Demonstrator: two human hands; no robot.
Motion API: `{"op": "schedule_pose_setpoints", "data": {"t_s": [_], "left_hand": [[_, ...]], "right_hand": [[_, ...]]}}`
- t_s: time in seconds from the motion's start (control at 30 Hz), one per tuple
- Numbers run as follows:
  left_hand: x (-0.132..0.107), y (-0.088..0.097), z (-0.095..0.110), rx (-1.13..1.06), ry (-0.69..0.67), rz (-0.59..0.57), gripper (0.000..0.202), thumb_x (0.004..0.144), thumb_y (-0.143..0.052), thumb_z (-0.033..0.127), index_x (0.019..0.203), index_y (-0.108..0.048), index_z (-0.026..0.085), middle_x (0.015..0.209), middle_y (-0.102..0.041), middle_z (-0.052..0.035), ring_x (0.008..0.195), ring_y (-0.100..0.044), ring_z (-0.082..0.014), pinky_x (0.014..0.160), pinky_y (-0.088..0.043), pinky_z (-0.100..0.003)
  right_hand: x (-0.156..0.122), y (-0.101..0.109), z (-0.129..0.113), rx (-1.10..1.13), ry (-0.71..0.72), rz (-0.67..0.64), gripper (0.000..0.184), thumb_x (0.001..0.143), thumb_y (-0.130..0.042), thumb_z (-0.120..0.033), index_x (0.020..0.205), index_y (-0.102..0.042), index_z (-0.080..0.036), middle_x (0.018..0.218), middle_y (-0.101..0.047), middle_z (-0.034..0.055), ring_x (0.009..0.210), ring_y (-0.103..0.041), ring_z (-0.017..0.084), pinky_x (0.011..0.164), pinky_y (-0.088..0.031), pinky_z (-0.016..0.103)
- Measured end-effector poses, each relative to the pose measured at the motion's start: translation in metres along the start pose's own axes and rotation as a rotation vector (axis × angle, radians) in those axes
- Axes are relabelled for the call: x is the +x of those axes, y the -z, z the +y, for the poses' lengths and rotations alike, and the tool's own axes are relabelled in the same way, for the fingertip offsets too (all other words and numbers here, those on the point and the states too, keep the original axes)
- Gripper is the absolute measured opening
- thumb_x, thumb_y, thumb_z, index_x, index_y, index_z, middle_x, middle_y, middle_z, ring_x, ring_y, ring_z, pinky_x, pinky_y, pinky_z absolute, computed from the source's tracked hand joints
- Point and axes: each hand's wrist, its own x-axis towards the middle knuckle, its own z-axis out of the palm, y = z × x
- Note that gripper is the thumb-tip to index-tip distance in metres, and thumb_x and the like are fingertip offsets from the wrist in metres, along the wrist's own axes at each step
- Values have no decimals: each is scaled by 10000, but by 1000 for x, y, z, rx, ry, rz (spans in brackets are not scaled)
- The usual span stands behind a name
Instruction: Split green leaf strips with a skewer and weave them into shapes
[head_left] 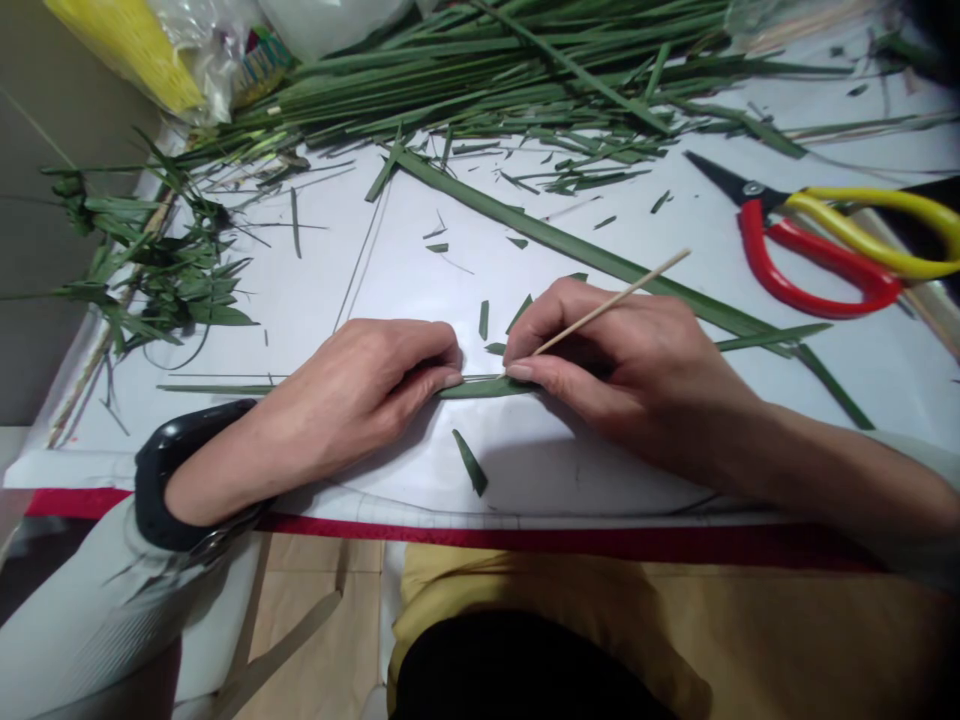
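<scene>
A narrow green leaf strip [484,388] lies level across the white sheet, its thin end [217,388] running out to the left under my wrist. My left hand [375,380] is closed, thumb and forefinger pinching the strip. Close by on the right, my right hand [615,350] pinches a thin wooden skewer [615,300] that slants up to the right. The thumb and fingertips of that hand also meet the strip's right part. The skewer's lower tip is hidden at the fingertips. A small cut leaf piece [470,463] lies just below the hands.
Red-and-yellow-handled scissors [825,235] lie at the right. A long leaf blade [525,225] slants behind my hands. A heap of long leaves [450,75] fills the back, with leafy sprigs [180,260] and plastic bags [217,50] at the left. The table's red-trimmed edge [525,540] is nearest me.
</scene>
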Motion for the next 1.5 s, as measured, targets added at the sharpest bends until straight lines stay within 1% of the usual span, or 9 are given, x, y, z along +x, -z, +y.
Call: {"op": "schedule_pose_setpoints", "data": {"t_s": [0.2,0.4,0.53,0.63,0.9,1.0,1.07,1.23,1.5], "left_hand": [[2,2,2,-74,52,-42,216,928,-530,306,764,-623,201,660,-598,-3,582,-483,-141,565,-344,-270],[-1,6,-3,-110,82,-77,193,899,-547,242,729,-624,190,603,-547,18,548,-440,-119,548,-330,-253],[-6,8,-5,-142,131,-83,188,900,-548,268,771,-661,190,655,-601,5,579,-482,-127,563,-352,-253],[-7,9,-6,-140,150,-81,184,891,-564,287,771,-664,190,644,-589,8,568,-467,-126,569,-350,-258],[-6,12,-7,-174,148,-107,214,884,-555,287,697,-600,193,624,-558,-2,592,-458,-138,572,-343,-261],[-9,15,-6,-183,184,-113,213,870,-566,289,687,-605,186,612,-534,2,592,-444,-138,563,-338,-256],[-12,18,-5,-201,239,-129,216,869,-564,286,689,-612,176,616,-518,6,599,-432,-133,564,-335,-247],[-27,27,-9,-235,302,-140,242,868,-574,317,688,-634,168,607,-521,1,577,-425,-128,544,-325,-242],[-66,48,-25,-197,379,-117,329,845,-637,446,676,-680,166,581,-551,-7,544,-453,-123,504,-334,-204]], "right_hand": [[0,-2,1,-32,76,9,122,924,-572,-229,858,-668,-195,839,-703,43,738,-630,189,698,-470,321],[-1,-1,1,-52,119,11,152,911,-534,-186,857,-676,-197,853,-695,47,756,-631,191,720,-487,328],[-2,1,2,-63,137,9,146,903,-536,-184,873,-677,-197,836,-683,44,745,-627,191,723,-494,332],[-1,1,3,-83,150,-1,146,903,-536,-184,869,-678,-198,845,-687,52,746,-627,196,727,-499,340],[-2,-2,4,-127,250,20,179,911,-508,-145,876,-673,-205,871,-682,46,795,-632,193,766,-513,347],[-2,-2,6,-151,336,45,177,924,-490,-128,883,-651,-189,866,-668,42,771,-617,178,749,-510,335],[-2,-2,8,-166,382,63,168,929,-488,-121,874,-636,-179,858,-661,40,751,-608,171,725,-502,321],[-2,-2,9,-184,383,60,149,915,-504,-114,873,-633,-175,861,-661,45,741,-604,172,698,-481,314],[-1,-2,8,-162,381,57,153,887,-508,-85,846,-624,-175,856,-662,44,727,-600,172,700,-475,328]]}}
